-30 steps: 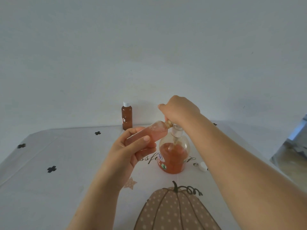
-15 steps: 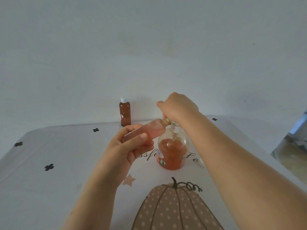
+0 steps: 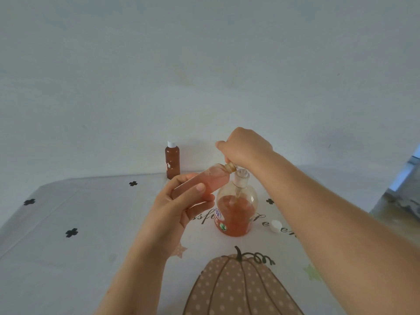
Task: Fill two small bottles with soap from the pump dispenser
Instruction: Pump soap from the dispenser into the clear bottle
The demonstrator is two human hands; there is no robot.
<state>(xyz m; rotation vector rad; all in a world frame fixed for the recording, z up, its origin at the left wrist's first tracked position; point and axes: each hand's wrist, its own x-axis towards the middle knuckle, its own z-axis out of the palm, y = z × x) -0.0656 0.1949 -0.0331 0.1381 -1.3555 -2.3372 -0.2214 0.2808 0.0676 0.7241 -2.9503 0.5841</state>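
We grip the tilted small bottle (image 3: 211, 181) in our left hand (image 3: 177, 208), our right hand (image 3: 246, 147) with fingers curled over the pump dispenser (image 3: 236, 214).

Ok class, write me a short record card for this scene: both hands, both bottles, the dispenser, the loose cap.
Left hand: holds open small bottle, tilted, mouth at pump dispenser head
Right hand: curled over the pump head
Pump dispenser: upright, about half full
Capped bottle: upright, far edge of table
Loose cap: on table, right of dispenser
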